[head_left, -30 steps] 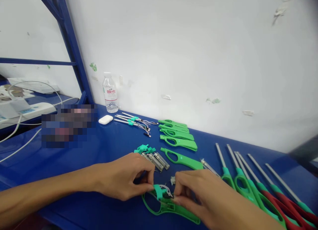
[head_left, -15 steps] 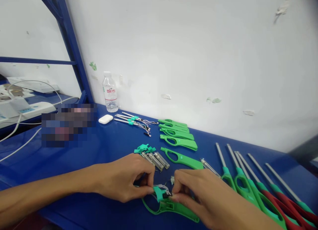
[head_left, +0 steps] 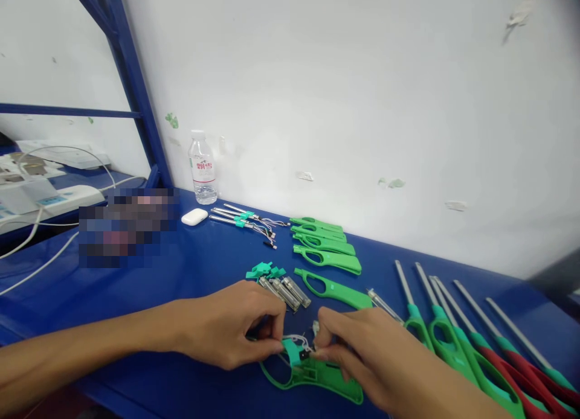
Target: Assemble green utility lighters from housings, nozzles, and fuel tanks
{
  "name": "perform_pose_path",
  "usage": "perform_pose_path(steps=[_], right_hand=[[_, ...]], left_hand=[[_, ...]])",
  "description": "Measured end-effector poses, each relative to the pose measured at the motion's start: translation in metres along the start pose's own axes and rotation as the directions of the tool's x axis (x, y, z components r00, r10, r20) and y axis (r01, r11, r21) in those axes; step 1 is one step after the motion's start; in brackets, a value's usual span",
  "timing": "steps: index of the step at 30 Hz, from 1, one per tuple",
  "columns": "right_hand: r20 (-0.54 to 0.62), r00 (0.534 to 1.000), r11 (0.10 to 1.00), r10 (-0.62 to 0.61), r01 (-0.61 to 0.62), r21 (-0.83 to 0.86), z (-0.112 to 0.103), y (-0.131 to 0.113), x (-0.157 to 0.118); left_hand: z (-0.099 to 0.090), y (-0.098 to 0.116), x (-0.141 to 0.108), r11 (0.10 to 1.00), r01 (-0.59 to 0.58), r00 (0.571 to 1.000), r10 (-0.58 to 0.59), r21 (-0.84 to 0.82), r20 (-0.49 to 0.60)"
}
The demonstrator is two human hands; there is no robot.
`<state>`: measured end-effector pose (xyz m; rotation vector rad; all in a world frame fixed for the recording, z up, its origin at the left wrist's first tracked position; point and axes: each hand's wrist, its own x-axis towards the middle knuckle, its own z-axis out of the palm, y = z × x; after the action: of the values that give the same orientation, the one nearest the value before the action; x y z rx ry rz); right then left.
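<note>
Both hands [head_left: 290,346] slightly nearer, pinching wired teal insert [head_left: 291,348] over green handle shell [head_left: 312,377], long axis left-right.

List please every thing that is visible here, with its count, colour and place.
green shell: 1, green, front of table, under both hands
wired part: 1, teal with white wires, on that shell, pinched by both hands
spare shells: 5, green, middle of table
metal parts: small pile, teal and silver, behind left hand
wired tubes: about 3, silver, beside bottle
lighters: about 6, green and red handles, right
bottle: 1, clear, by wall
case: 1, white, near bottle
table: 1, blue
left hand: 1, on wired part
right hand: 1, on wired part
</note>
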<state>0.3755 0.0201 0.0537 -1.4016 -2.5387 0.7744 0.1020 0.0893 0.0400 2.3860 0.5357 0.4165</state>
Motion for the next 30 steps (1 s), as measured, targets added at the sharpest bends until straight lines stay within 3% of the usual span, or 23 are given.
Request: perform_pose_path(steps=[10, 21, 30], right_hand=[[-0.010, 0.995, 0.988, 0.104, -0.102, 0.113, -0.001, -0.004, -0.002], [-0.010, 0.997, 0.990, 0.073, -0.071, 0.120, 0.003, -0.002, 0.002], [-0.067, 0.996, 0.992, 0.064, -0.056, 0.110, 0.003, -0.002, 0.004]], left_hand=[[0.001, -0.002, -0.002, 0.997, -0.068, 0.998, 0.068, 0.047, -0.013], [0.006, -0.004, -0.004, 0.980, -0.129, 0.990, 0.135, 0.151, -0.029], [0.008, -0.011, -0.005, 0.975, -0.184, 0.981, 0.190, 0.120, -0.034]])
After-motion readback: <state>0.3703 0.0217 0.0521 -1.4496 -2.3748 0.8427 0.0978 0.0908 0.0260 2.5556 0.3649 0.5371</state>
